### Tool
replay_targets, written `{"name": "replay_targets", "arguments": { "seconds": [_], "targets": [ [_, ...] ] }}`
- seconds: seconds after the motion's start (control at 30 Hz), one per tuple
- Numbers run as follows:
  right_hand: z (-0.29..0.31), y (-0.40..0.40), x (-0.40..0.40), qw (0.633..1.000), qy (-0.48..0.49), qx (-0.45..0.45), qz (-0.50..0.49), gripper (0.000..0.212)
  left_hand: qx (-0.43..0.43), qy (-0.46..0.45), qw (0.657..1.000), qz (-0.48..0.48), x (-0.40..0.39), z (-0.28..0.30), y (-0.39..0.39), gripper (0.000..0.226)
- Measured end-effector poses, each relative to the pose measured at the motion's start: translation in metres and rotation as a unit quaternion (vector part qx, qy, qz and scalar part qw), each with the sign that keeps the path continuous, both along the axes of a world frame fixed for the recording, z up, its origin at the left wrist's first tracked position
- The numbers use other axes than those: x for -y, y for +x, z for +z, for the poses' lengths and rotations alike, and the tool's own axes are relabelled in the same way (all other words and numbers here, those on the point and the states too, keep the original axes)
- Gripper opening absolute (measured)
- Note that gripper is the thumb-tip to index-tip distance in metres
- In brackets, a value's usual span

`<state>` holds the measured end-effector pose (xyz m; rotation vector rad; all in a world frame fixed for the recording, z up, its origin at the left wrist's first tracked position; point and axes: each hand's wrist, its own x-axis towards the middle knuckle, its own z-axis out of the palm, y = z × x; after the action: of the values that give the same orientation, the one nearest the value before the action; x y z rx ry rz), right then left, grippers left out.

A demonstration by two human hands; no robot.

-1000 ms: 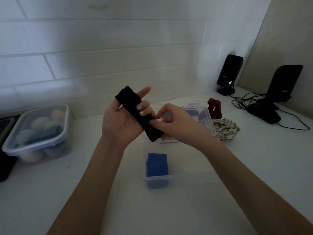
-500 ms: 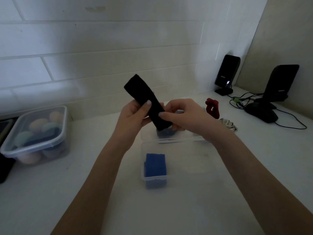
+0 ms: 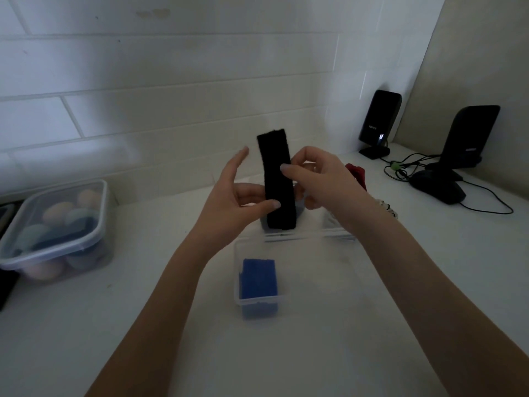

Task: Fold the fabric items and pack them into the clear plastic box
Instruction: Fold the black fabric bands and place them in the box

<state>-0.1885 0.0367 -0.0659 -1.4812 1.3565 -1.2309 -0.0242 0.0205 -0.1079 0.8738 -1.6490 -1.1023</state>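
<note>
Lidded tub (image 3: pixel 54 224), far left on the counter (image 3: pixel 429 282): closed, holding rounded pastel pieces and something dark; well apart from the work, so probably not part of this job. No label legible.

Left hand (image 3: pixel 229 202): raised above the counter, thumb tip pressed to the near face of the black cloth strip (image 3: pixel 276 179) low down, the other fingers spread and lifted clear to its left. It seems to be steadying the strip rather than carrying it.

Black cloth strip: centre, held upright in the air between both hands, a long narrow band, probably already folded lengthwise and held up so it can be doubled over short enough for the box.

Clear box (image 3: pixel 289 296): near centre, directly below the hands, open. A folded blue cloth (image 3: pixel 259 277) lies against its left end; the rest is bare, leaving room beside it for the strip.

Right hand (image 3: pixel 317 181): fingertips pinching the strip's right edge at mid-height.

Red cloth (image 3: pixel 357 171) and striped cloth (image 3: pixel 386 209): right of the hands, mostly hidden behind the right wrist; likely waiting their turn.

Two black speakers (image 3: pixel 379 121) with cables, far right. A small mark on each front is too small to read.
</note>
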Motion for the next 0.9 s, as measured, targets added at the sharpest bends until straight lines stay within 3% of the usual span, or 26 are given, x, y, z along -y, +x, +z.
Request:
{"name": "replay_targets", "arguments": {
  "seconds": [0.13, 0.2, 0.33, 0.5, 0.6, 0.67, 0.77, 0.9],
  "targets": [
    [0.001, -0.002, -0.004, 0.997, -0.002, 0.033, 0.071, 0.017, 0.036, -0.049, 0.997, 0.037, 0.002, 0.000, -0.001, 0.046],
    [0.003, -0.002, -0.007, 0.992, -0.006, 0.006, 0.125, 0.031, 0.043, -0.078, 0.993, 0.072, 0.002, 0.001, -0.001, 0.039],
    [0.003, 0.000, -0.011, 0.979, -0.046, -0.045, 0.194, 0.021, 0.029, -0.105, 0.987, 0.115, 0.002, 0.002, 0.001, 0.031],
    [0.000, -0.002, -0.009, 0.965, -0.085, -0.062, 0.241, 0.021, -0.050, 0.068, 0.995, 0.049, 0.002, 0.005, -0.001, 0.009],
    [-0.002, -0.003, -0.010, 0.953, -0.083, -0.088, 0.278, 0.025, -0.179, 0.190, 0.965, -0.015, 0.004, 0.009, -0.001, 0.023],
    [-0.005, -0.001, -0.010, 0.947, -0.091, -0.117, 0.284, 0.026, -0.204, 0.203, 0.956, -0.059, 0.006, 0.009, 0.001, 0.029],
    [-0.009, 0.002, -0.009, 0.943, -0.108, -0.160, 0.272, 0.022, -0.152, 0.160, 0.975, -0.028, 0.009, 0.004, 0.003, 0.024],
    [-0.015, 0.005, -0.005, 0.930, -0.133, -0.222, 0.260, 0.044, -0.186, 0.205, 0.960, -0.037, 0.015, -0.001, 0.007, 0.027]
  ]
}}
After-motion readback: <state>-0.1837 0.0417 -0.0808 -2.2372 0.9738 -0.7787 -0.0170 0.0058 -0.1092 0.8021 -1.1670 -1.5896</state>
